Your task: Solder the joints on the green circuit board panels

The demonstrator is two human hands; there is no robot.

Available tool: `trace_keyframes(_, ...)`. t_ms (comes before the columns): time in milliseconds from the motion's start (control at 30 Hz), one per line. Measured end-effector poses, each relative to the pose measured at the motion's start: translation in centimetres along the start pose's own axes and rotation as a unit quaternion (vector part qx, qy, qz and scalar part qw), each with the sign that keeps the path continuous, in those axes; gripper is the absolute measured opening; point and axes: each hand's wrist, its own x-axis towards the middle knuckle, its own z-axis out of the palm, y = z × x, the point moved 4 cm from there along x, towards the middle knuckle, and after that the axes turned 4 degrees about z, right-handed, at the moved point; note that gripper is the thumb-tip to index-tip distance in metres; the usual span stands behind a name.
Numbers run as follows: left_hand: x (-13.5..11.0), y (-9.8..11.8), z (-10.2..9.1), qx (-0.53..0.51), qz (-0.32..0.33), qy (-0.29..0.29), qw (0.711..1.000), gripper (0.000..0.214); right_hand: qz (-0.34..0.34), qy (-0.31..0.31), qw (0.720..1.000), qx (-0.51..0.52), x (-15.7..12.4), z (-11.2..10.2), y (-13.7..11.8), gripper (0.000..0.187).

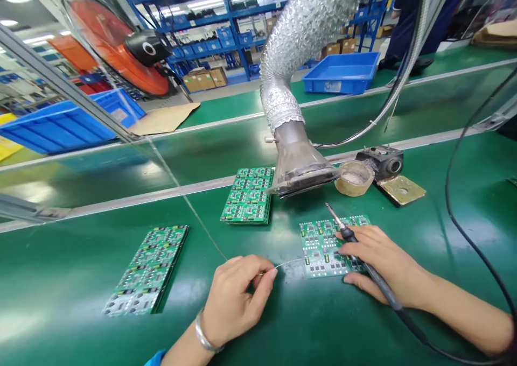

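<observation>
My left hand [238,296], a silver bracelet at its wrist, pinches a thin solder wire [287,262] whose free end reaches the left edge of a green circuit board panel [319,253]. Between the fingers of my right hand [379,258] lies a soldering iron [348,234], its tip pointing up and left above the panel. Fingers of that hand also rest over the panel's right part and hide some of it. The tip appears apart from the solder wire.
Stacked circuit boards stand at left [149,269] and centre [248,196]. A fume extractor nozzle [299,161] hangs behind the panel. Beside it are a round tub [354,180] and a soldering iron stand [383,164]. The iron's black cable [464,226] curves along the right.
</observation>
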Motion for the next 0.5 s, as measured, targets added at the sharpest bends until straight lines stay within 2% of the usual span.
trace_keyframes(100, -0.1, 0.1, 0.5, -0.004, 0.005, -0.007, 1.000, 0.007, -0.010, 0.016, 1.000, 0.014, 0.2, -0.1, 0.3, 0.031)
trace_keyframes(167, 0.0, 0.1, 0.4, -0.007, 0.000, 0.006, 1.000, 0.008, -0.015, 0.060, 0.997, 0.053, 0.2, -0.5, 0.0, 0.031)
trace_keyframes(233, 0.2, 0.1, -0.2, -0.002, -0.003, 0.035, 0.999, 0.011, 0.025, 0.109, 0.987, 0.114, 0.3, -0.9, -0.4, 0.036)
trace_keyframes(333, 0.3, 0.2, -1.5, 0.017, 0.012, 0.087, 0.996, 0.015, 0.119, 0.136, 0.969, 0.171, 0.4, -1.1, -1.0, 0.041)
trace_keyframes(400, 0.3, 0.3, -2.3, 0.024, 0.026, 0.106, 0.994, 0.016, 0.133, 0.139, 0.966, 0.175, 0.6, -1.0, -1.5, 0.036)
trace_keyframes(500, 0.2, 0.5, -2.9, 0.027, 0.045, 0.105, 0.993, 0.015, 0.121, 0.162, 0.962, 0.182, 0.8, -0.6, -1.7, 0.024)
